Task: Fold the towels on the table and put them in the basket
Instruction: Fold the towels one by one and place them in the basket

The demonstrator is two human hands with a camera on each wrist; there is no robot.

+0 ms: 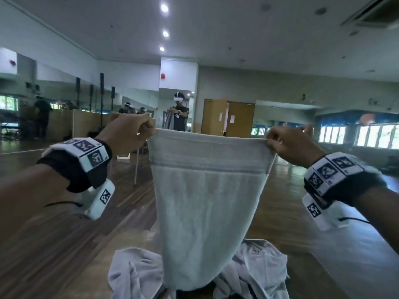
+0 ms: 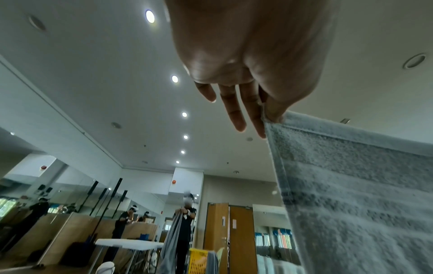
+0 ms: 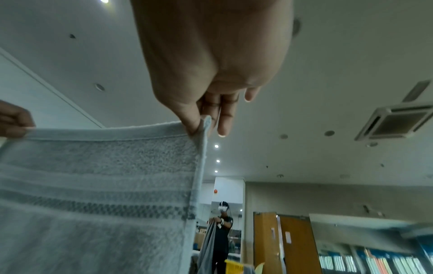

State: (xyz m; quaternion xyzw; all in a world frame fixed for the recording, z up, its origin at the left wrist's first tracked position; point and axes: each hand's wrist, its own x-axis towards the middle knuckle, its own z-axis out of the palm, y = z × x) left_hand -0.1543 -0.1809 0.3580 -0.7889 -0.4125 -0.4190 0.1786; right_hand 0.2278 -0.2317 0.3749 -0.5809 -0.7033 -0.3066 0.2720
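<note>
A pale grey towel (image 1: 207,203) with a darker stripe near its top hangs spread in the air in front of me. My left hand (image 1: 138,130) pinches its top left corner between thumb and fingers, seen close in the left wrist view (image 2: 269,115). My right hand (image 1: 280,143) pinches the top right corner (image 3: 201,126). The towel (image 2: 356,194) fills the right of the left wrist view; the same towel (image 3: 98,194) fills the left of the right wrist view. More crumpled pale towels (image 1: 254,268) lie on the table (image 1: 138,236) beneath the hanging one. My own basket is not in view.
Across the wooden floor another person (image 1: 179,113) with a headset holds up a grey towel. A yellow basket (image 2: 198,259) and a white folding table (image 2: 128,244) stand near that person. Wooden doors (image 1: 228,117) are at the back.
</note>
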